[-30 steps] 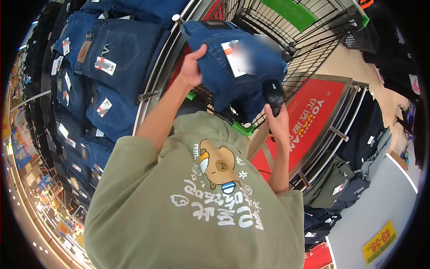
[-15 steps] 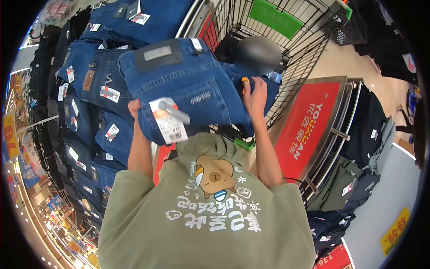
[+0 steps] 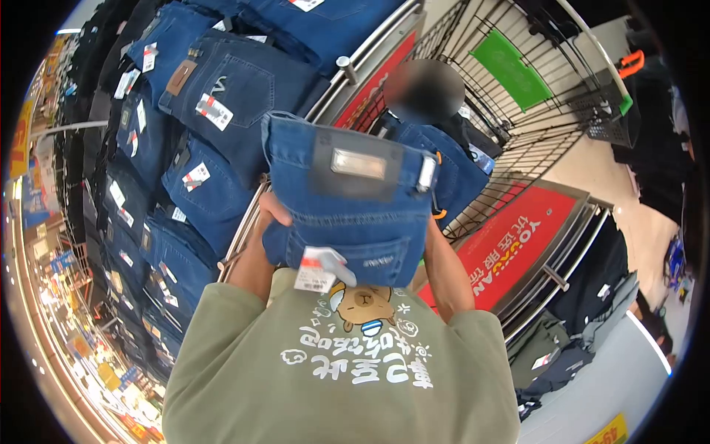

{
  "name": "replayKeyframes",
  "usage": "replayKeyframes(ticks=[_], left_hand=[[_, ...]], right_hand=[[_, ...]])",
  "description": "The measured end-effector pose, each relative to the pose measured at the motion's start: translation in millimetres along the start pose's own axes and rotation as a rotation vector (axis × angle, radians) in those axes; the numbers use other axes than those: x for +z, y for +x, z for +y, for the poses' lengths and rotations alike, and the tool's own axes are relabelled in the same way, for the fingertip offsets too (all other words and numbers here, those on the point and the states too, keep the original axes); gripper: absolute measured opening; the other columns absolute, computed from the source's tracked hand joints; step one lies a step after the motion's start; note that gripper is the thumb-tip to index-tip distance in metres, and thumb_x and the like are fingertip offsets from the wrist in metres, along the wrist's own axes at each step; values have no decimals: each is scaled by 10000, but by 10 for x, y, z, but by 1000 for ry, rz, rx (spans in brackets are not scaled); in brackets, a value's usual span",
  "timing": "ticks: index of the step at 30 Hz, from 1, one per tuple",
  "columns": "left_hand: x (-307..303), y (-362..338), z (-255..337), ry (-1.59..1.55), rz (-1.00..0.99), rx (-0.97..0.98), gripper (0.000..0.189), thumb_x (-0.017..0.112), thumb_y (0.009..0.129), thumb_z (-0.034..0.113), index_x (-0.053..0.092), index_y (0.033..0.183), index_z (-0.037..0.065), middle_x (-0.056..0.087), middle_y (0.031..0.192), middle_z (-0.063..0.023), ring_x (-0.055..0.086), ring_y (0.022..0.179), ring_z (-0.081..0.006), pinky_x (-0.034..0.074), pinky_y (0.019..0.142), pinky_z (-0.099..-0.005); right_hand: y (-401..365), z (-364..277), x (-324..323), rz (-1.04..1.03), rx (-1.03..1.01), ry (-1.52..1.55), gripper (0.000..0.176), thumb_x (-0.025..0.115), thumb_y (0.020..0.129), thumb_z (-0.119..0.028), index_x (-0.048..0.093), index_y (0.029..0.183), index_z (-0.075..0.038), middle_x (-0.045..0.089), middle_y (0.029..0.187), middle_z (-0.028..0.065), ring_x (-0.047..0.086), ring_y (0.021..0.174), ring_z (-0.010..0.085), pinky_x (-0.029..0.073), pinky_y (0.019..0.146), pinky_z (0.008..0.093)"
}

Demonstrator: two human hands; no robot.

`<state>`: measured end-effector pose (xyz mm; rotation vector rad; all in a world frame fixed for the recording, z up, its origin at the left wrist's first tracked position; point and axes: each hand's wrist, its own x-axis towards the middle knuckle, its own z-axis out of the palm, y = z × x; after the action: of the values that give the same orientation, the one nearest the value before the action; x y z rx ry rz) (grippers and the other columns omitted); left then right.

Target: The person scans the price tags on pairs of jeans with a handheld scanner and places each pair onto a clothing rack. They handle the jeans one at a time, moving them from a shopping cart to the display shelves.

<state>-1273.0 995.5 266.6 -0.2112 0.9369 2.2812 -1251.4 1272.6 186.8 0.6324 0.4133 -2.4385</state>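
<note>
Folded blue jeans [image 3: 344, 222] with a dark waist patch, metal plate and white price tag are held up in front of my chest. My left hand [image 3: 275, 211] grips their left edge, thumb showing on the near side and the other fingers behind. My right hand is hidden behind the jeans' right side; only the wrist and forearm [image 3: 449, 270] show, so its grip cannot be made out. Just beyond lie other blue jeans [image 3: 436, 152] in the wire shopping cart [image 3: 547, 140], with a small orange thing [image 3: 441, 214] beside them.
Left of me, tagged jeans [image 3: 222, 96] lie in stacks on a rack with a metal rail [image 3: 244, 237]. A red sign panel [image 3: 510, 237] and another rail [image 3: 558, 277] stand to the right, with dark folded clothes [image 3: 592, 296] beyond. A green plate [image 3: 510, 70] hangs on the cart.
The held jeans have come closer to my chest and turned more upright. My right hand has left the jeans in the cart and moved behind the held pair. The view has swung left.
</note>
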Motion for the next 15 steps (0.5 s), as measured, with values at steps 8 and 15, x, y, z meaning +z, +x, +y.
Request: replayKeyframes(ticks=[8, 15], left_hand=[[6, -100, 10, 247, -47, -72, 880, 675, 469, 11, 466, 1323, -32, 568, 1261, -185, 547, 1158, -307, 387, 1035, -406], [36, 17, -70, 355, -89, -80, 844, 749, 485, -72, 512, 1292, 6, 595, 1236, -108, 558, 1125, -234, 382, 1020, -374]], right_hand=[[-255, -103, 316, 163, -173, -113, 779, 374, 893, -673, 491, 1299, -18, 606, 1195, 154, 613, 1035, 304, 503, 907, 429], [-416, -228, 89, -47, -410, -246, 716, 378, 912, -644, 507, 1269, -37, 629, 1128, 119, 633, 973, 255, 517, 870, 411]])
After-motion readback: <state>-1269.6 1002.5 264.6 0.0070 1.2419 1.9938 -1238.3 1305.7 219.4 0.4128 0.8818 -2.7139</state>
